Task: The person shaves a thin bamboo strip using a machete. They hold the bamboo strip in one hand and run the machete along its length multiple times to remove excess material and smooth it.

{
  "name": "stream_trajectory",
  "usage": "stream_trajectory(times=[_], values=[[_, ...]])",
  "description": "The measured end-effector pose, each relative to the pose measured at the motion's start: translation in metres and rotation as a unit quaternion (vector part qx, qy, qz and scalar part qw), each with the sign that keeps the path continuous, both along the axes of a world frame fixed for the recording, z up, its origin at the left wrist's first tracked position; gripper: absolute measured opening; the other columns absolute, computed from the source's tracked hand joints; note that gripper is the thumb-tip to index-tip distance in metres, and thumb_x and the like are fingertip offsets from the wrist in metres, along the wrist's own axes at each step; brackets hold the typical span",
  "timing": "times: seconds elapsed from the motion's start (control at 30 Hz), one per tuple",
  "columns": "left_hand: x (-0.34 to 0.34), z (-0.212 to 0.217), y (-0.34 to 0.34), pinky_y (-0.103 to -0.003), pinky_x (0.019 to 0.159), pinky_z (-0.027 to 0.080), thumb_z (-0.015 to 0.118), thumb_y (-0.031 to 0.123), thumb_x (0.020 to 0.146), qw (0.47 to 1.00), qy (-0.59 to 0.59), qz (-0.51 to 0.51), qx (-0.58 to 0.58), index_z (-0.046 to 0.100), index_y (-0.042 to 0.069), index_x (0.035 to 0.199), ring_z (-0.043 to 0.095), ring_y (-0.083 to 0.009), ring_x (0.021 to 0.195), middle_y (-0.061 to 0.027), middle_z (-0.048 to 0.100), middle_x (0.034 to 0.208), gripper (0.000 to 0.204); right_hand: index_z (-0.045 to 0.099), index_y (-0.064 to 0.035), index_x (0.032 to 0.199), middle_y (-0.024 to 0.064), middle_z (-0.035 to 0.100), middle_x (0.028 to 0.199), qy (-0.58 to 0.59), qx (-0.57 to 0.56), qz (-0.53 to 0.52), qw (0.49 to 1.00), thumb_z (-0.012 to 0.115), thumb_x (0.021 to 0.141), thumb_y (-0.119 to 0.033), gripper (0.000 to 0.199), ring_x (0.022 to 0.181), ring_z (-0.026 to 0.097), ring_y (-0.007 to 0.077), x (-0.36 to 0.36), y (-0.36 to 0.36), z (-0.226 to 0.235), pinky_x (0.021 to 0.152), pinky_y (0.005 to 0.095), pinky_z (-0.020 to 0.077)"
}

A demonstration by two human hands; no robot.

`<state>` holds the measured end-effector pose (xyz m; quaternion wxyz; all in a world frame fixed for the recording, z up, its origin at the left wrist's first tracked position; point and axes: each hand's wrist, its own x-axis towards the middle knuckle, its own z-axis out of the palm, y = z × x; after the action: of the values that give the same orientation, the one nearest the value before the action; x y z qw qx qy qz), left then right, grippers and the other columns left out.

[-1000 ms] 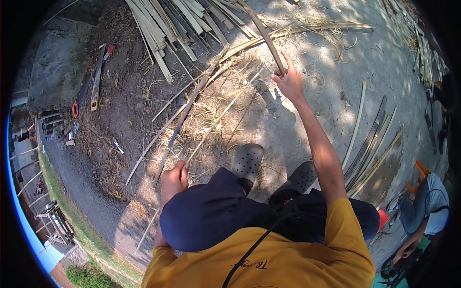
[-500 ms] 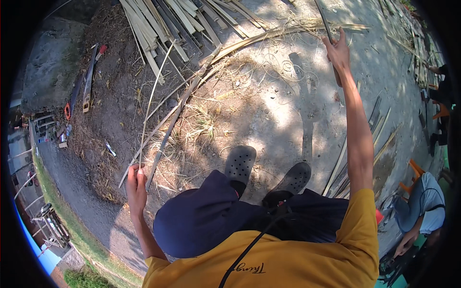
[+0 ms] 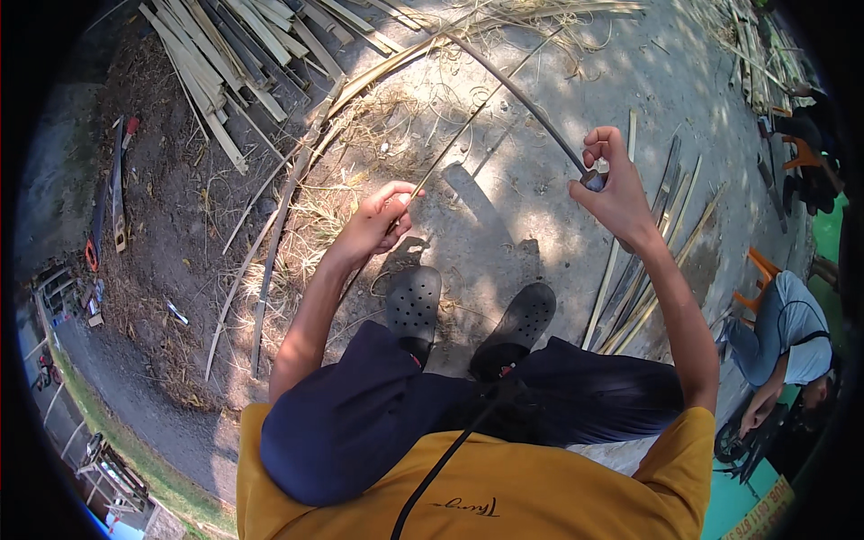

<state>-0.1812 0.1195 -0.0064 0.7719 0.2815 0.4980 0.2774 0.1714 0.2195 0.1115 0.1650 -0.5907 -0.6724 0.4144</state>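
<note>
Nearest, at six o'clock, lie the person's yellow shirt (image 3: 504, 499) and dark trousers (image 3: 360, 414); just beyond them two dark perforated clogs (image 3: 414, 301) stand on the sunlit concrete ground (image 3: 504, 207).

Toward ten o'clock from the clogs, the left hand (image 3: 378, 225) has its fingers pinched together on a thin bamboo sliver (image 3: 450, 148), which runs away toward one o'clock; toward one o'clock from the clogs, the right hand (image 3: 616, 184) is curled shut around the near end of a longer, dark bamboo strip (image 3: 517, 90), which arcs up and away toward eleven o'clock; the two strips cross between the hands, though whether they touch there I cannot tell.

At three o'clock, just beside the right forearm, a bundle of split bamboo slats (image 3: 643, 270) lies on the ground; farther out the same way, a person in a pale shirt (image 3: 792, 324) crouches beside an orange stool (image 3: 760, 274).

At nine o'clock, long loose strips (image 3: 270, 261) and dry shavings (image 3: 315, 216) cover the dirt; farthest, at eleven to twelve o'clock, a stack of flat bamboo laths (image 3: 243, 63) lies fanned out.
</note>
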Motion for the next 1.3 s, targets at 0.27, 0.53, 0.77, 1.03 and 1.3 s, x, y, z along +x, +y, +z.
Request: stream_trajectory(times=[0.27, 0.53, 0.77, 1.03, 1.3], values=[[0.063, -0.091, -0.007, -0.024, 0.060, 0.052, 0.069, 0.021, 0.101, 0.990, -0.098, 0.024, -0.097, 0.052, 0.003, 0.135, 0.056, -0.0101, 0.068, -0.0047, 0.062, 0.097, 0.042, 0.047, -0.0048, 0.120, 0.0070, 0.053, 0.089, -0.062, -0.031, 0.028, 0.997, 0.078, 0.075, -0.011, 0.055, 0.075, 0.058, 0.0192, -0.016, -0.038, -0.107, 0.070, 0.0355, 0.0501], [0.021, -0.131, -0.074, -0.030, 0.076, 0.057, 0.088, 0.004, 0.078, 0.941, 0.294, -0.042, 0.163, 0.061, 0.005, 0.116, 0.063, -0.0112, 0.082, -0.0028, 0.067, 0.095, 0.047, 0.053, -0.0009, 0.125, 0.0065, 0.060, 0.096, 0.100, -0.226, -0.126, 0.961, 0.077, 0.083, -0.007, 0.048, 0.083, 0.068, 0.0174, -0.014, -0.059, -0.161, 0.071, 0.0317, 0.0573], [0.025, -0.129, -0.079, -0.026, 0.078, 0.060, 0.081, -0.003, 0.083, 0.961, 0.243, 0.084, 0.105, 0.068, -0.001, 0.105, 0.068, -0.0079, 0.082, -0.0022, 0.071, 0.089, 0.026, 0.046, 0.0062, 0.143, 0.0079, 0.067, 0.094, 0.356, -0.462, -0.211, 0.784, 0.069, 0.092, -0.010, 0.058, 0.089, 0.071, 0.0196, -0.006, -0.076, -0.184, 0.083, 0.0323, 0.0600], [0.035, -0.103, -0.052, -0.032, 0.059, 0.053, 0.077, 0.012, 0.089, 0.898, 0.377, -0.023, 0.226, 0.070, 0.006, 0.109, 0.067, -0.0141, 0.060, -0.0084, 0.070, 0.070, 0.022, 0.055, 0.0065, 0.139, 0.0050, 0.065, 0.082, 0.392, -0.522, -0.128, 0.747, 0.063, 0.098, -0.024, 0.052, 0.078, 0.067, 0.0168, 0.002, -0.086, -0.183, 0.068, 0.0271, 0.0530], [0.010, -0.111, -0.053, -0.031, 0.088, 0.057, 0.083, 0.005, 0.086, 0.992, 0.093, -0.033, 0.072, 0.068, 0.001, 0.133, 0.069, -0.0135, 0.095, -0.0081, 0.075, 0.113, 0.049, 0.072, 0.0031, 0.120, 0.0018, 0.065, 0.075, -0.007, -0.209, -0.075, 0.975, 0.070, 0.091, -0.013, 0.033, 0.063, 0.060, 0.0076, -0.016, -0.071, -0.128, 0.058, 0.0258, 0.0479]])
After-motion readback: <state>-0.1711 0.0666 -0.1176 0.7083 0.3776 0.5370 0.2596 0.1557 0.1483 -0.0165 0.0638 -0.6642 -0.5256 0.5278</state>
